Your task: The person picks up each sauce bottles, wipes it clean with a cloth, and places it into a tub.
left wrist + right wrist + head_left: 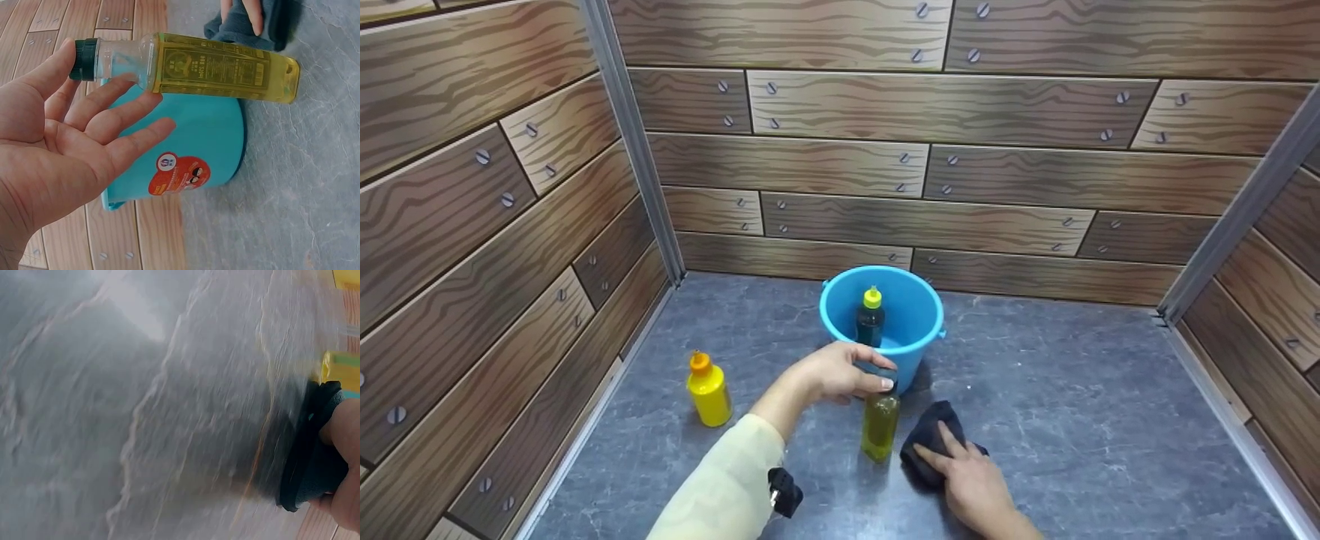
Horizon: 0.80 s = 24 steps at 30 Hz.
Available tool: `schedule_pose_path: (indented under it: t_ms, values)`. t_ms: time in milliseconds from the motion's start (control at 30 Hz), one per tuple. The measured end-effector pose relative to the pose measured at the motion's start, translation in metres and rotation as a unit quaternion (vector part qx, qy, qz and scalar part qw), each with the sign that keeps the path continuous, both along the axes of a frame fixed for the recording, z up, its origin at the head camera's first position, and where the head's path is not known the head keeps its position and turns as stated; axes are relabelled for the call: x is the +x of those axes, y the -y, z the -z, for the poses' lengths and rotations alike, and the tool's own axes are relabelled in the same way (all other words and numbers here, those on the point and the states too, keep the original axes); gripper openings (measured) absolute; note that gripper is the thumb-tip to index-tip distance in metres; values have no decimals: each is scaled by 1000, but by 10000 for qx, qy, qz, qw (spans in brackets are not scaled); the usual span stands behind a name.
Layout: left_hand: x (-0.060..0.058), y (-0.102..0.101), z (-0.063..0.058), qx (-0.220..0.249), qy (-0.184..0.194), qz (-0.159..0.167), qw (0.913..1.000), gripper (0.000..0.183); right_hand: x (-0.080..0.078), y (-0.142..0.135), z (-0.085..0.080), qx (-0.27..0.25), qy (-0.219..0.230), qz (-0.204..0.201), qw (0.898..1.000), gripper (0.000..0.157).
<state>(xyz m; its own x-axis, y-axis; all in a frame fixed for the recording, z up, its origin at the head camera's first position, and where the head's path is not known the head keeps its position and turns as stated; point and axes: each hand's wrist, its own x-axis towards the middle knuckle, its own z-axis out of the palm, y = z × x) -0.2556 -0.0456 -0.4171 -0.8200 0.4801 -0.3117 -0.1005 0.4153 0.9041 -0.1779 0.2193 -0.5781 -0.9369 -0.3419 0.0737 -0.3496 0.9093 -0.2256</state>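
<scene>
Fingers of both my hands are occupied, the left hand [840, 373] pinching a cap, the right hand [976, 484] holding a bunched black cloth [937, 424]; farthest left on the grey tabletop [1072, 390], at about nine o'clock from the bottle I hold, a yellow squeeze bottle [709, 399] stands upright, its orange cap [700, 364] upward; next comes my left hand, thumb and forefinger narrowed on the dark cap [84, 59] of a slim green-yellow bottle [880, 429], the other fingers fanned loosely beside its neck; that bottle is upright, mid-view, though I cannot tell whether its base touches the tabletop; at twelve o'clock from it, just beyond, is a blue bucket [921, 309], with a dark bottle [870, 324] inside; at three o'clock, just beside it, lies the cloth, my right thumb and forefinger spread over its top, the remaining fingers mostly hidden.

I judge the green-yellow bottle fairly heavy for its width, being filled to the shoulder; its walls look stiff and smooth, perhaps slick if oily, and I cannot tell glass from plastic; a cap pinch would let it swing, so the body just below the shoulder seems the surer hold; the cloth should be light and soft, best gathered at its middle.
</scene>
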Motion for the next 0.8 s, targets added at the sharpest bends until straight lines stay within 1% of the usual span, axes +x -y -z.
schedule_pose_path:
  t_ms: [67,300,467,567,700,800]
  values:
    - [0,0,0,-4,-19,6,10000,28,0,-6,-1,39,23,143,9999,60]
    - [2,0,1,123,-146,6,9998,25,-5,-26,-5,381,479,781,9951,66]
    - [7,-1,3,102,-420,-78,9990,24,-8,-39,-6,302,610,1016,9925,67]
    - [9,-2,6,152,-531,-140,9984,27,-9,-46,-5,280,550,1092,9921,67]
    - [11,-3,9,341,-455,-211,9982,31,-9,-56,-4,220,286,1117,9931,67]
    - [12,-3,10,481,-409,-242,9977,32,-9,-63,-3,175,227,1134,9931,68]
